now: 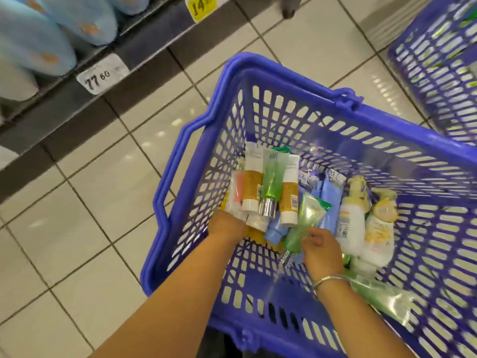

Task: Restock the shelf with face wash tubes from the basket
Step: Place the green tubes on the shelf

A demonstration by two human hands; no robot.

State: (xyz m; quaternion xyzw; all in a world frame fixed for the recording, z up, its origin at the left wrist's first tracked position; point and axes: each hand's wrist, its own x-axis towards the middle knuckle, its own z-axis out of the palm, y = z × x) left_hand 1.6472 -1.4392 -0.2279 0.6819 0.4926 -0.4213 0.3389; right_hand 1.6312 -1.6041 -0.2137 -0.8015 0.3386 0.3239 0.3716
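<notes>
One green tube [302,228] in right grip [321,250], inside basket [165,202].

Bare forearms, no sleeves; thin silver bangle [329,280] on right wrist

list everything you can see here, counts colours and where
basket: one, blue, on the tiled floor, holding the products
second basket: one, blue, upper right, partly cut off
green tubes: two clear ones, one in the left pile, one at the right hand
white and gold tubes: two, left pile
blue tubes: a few, basket centre, count unclear
white pump bottles: two, basket right
shelf: dark, upper left, pale blue bottles on it
price tags: one white, one yellow, on shelf edge
hands: left in the tube pile, right pinching a green tube; bracelet on right wrist
</notes>
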